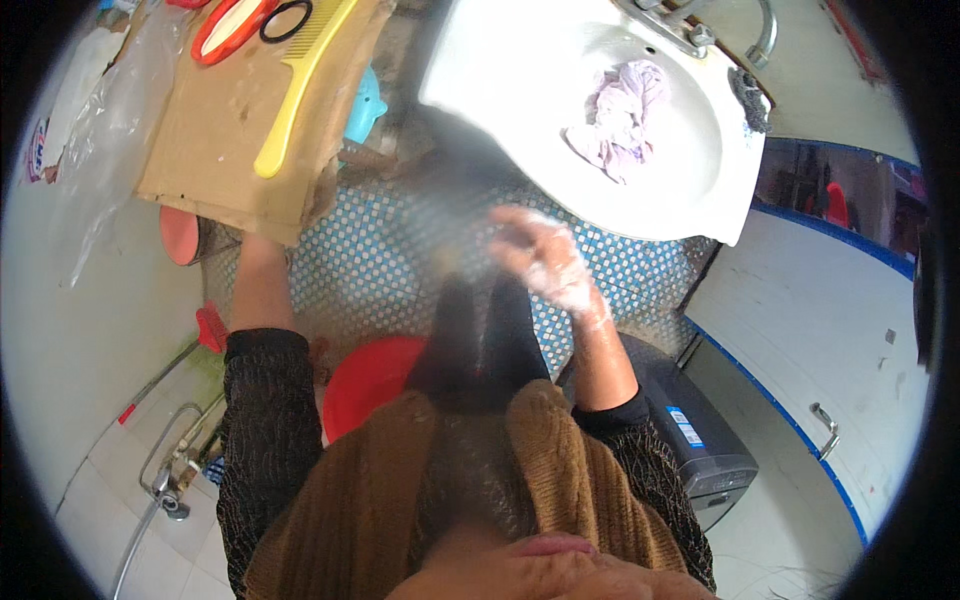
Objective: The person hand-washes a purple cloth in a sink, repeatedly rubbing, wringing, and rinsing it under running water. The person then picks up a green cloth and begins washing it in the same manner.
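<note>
White lather coats my right hand (546,259) and wrist. Its fingers are loosely bent and a little apart, with nothing seen in them, in front of the white washbasin (495,82). A crumpled pale lilac cloth (626,116) lies in the basin's bowl. My left forearm (262,289) reaches under the edge of a cardboard sheet (214,142), which hides the left hand. On that cardboard lie a yellow comb (289,112), a black hair tie (286,20) and a red-rimmed oval object (231,30), perhaps a mirror.
A metal faucet (701,34) and a dark scouring pad (748,99) sit at the basin's rim. A red basin (367,382) is beside my legs on blue-and-white mosaic tile (360,247). At right are a dark bin-like container (675,405) and a white door (810,322).
</note>
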The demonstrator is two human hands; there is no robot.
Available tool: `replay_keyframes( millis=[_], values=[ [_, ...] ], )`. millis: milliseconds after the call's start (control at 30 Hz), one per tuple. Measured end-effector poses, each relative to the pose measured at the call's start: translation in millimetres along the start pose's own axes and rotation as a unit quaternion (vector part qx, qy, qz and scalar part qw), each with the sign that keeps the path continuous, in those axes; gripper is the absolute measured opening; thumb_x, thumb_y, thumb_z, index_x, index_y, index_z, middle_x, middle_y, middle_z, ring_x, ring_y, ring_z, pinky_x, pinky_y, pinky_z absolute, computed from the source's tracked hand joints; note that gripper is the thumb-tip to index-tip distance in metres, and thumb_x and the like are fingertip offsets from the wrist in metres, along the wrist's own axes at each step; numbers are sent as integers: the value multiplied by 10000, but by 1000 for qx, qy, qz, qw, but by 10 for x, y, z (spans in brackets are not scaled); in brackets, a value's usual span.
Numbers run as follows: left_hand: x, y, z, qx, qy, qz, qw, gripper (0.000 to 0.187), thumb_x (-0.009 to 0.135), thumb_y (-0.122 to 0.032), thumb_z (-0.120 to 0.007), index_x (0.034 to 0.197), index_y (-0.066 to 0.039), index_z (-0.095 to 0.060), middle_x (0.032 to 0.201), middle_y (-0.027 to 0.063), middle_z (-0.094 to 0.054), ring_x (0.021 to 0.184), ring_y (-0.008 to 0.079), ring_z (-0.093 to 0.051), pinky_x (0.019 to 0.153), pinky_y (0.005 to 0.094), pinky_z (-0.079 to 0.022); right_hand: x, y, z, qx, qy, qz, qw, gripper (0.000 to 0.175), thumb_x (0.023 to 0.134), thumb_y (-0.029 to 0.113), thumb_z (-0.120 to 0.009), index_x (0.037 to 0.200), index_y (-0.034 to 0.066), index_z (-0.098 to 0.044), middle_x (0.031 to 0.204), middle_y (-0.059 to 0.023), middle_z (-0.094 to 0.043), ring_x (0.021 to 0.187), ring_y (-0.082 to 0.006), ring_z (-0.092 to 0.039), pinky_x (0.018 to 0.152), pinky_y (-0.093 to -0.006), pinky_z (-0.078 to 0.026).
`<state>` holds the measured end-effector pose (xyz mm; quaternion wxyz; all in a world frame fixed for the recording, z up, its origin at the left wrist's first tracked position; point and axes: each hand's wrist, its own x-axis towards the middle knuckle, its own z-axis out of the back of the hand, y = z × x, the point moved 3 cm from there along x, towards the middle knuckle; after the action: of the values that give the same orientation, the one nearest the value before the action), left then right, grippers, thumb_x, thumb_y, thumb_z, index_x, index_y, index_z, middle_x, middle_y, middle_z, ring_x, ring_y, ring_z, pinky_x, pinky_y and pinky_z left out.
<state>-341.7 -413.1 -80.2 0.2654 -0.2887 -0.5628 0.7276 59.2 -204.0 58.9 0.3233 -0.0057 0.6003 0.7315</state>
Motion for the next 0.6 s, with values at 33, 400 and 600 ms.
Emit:
replay_keyframes(
  millis=[33, 400, 600],
  values=[
    [-7, -58, -28, 115, 13, -61, 991, 511, 980, -396, -503, 1404, -116, -450, 1404, 74, -475, 1277, 257, -479, 1060, 440, -398, -14, -10, 159, 0, -65, -2, 998, 415, 913, 255, -659, 1262, 40, -594, 1175, -186, -654, 1047, -259, -656, 878, -373, -536],
    [-967, 231, -899, -97, -19, 318, 943, 421, 954, -332, -604, 1279, -70, -544, 1165, 69, -607, 1103, 210, -587, 890, 369, -488, 829, -1411, 1210, -359, -307, -49, 880, 497, 872, 323, -682, 1308, 111, -577, 1133, -223, -664, 1058, -363, -639, 935, -441, -487],
    [-1607, -704, -1910, -126, 121, 349, 921, 339, 937, -211, -635, 1228, -39, -601, 1009, 78, -667, 853, 176, -646, 725, 320, -547, 524, -1289, 1616, 180, -326, -124, 920, 343, 919, 269, -622, 1103, -19, -655, 975, -130, -686, 893, -204, -647, 812, -358, -518]
  ],
)
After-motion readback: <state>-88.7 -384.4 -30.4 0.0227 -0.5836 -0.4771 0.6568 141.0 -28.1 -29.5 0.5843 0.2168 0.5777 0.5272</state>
